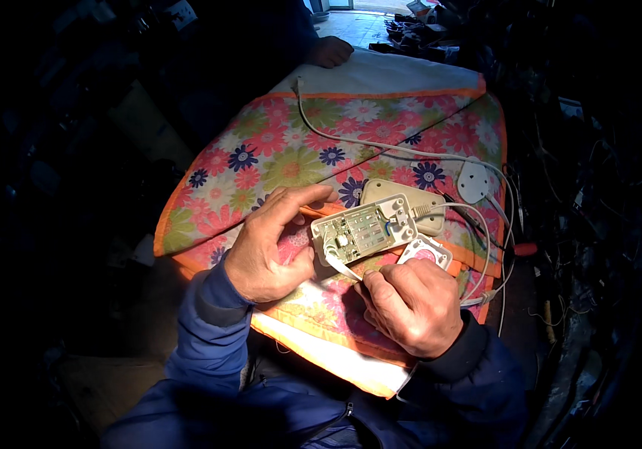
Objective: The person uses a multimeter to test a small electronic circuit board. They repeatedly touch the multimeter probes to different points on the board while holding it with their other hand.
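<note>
A white plastic casing (pixel 318 227) lies opened on the flowered cloth, its green circuit board (pixel 366 230) facing up. A white lead (pixel 341 267) bends out of its near left corner toward my right hand (pixel 416 305), which is closed with the fingertips pinched on it. My left hand (pixel 272 243) curves around the casing's left end, thumb and forefinger apart; whether it touches the casing is unclear. Behind the casing lies a cream plastic cover (pixel 431 200). Partly hidden by my right hand is a smaller white plastic piece (pixel 437 250).
A flowered cloth (pixel 291 168) with orange edging covers the work surface. White cable (pixel 381 144) loops across it to the right, past a rounded white socket piece (pixel 473 183). A red-handled tool (pixel 525 248) lies at the right edge. Another person's hand (pixel 330 51) rests at the far side.
</note>
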Demonstrator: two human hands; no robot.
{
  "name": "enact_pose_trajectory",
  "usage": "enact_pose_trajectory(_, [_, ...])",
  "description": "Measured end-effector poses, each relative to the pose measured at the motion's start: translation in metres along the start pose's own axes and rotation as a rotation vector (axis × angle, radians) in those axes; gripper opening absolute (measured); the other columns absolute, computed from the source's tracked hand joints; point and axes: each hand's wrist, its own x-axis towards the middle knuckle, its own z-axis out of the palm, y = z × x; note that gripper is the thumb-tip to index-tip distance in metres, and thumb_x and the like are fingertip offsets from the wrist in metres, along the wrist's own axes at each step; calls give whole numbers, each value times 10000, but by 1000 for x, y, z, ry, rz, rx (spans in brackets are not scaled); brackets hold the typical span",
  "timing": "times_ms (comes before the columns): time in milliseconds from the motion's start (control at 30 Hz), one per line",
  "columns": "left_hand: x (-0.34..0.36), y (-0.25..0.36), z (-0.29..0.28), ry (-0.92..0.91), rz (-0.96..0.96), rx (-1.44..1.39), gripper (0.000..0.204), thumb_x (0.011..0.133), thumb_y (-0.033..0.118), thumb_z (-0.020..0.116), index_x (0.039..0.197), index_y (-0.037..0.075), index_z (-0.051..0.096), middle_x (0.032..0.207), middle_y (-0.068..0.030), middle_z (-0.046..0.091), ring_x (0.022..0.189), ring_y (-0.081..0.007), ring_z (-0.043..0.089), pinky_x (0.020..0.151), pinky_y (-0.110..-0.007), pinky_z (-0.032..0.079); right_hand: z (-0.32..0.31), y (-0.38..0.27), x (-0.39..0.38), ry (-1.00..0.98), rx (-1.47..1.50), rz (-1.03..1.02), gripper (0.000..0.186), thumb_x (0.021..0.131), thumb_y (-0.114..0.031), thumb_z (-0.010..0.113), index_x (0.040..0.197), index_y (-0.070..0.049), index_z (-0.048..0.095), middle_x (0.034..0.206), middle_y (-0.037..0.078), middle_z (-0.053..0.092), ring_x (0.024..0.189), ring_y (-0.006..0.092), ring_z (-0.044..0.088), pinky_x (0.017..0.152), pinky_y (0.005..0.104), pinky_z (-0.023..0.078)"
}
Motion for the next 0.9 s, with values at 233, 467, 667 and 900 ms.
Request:
enact_pose_trajectory(233, [2,-2,6,-88,144,251,846,672,137,917,1416,-30,550,1361,-254,616,1280,-428,586,1097,-476,480,-1,-1,1,-24,-11,13,344,741,-77,749,1072,10,714,830,58,579,654,211,577,551,352,478])
enact_pose_trajectory(467, [0,1,3,-184,64,111,728,761,73,776,1439,-43,538,1350,-256,635,1301,-420,585,1109,-471,472,5,-2,5,-43,-62,45,348,723,-79,740,1058,10,720,838,70,580,727,226,595,602,359,497])
enact_pose_trajectory(667, [-9,6,-1,-145,-194,-37,646,871,181,819,1424,-39,566,1312,-217,675,1194,-355,666,1019,-421,520,1,-17,4,-159,-2,139,301,744,-108,725,1015,24,718,844,81,590,775,249,594,676,373,508])
enact_pose_trajectory(900, [11,-9,27,-53,103,178,452,768,-48,769,1205,-60,653,1158,-189,673,1052,-311,691,936,-371,545,-24,8,8,-29,69,151,153,851,-126,716,910,-2,647,848,117,573,806,300,615,715,414,524])
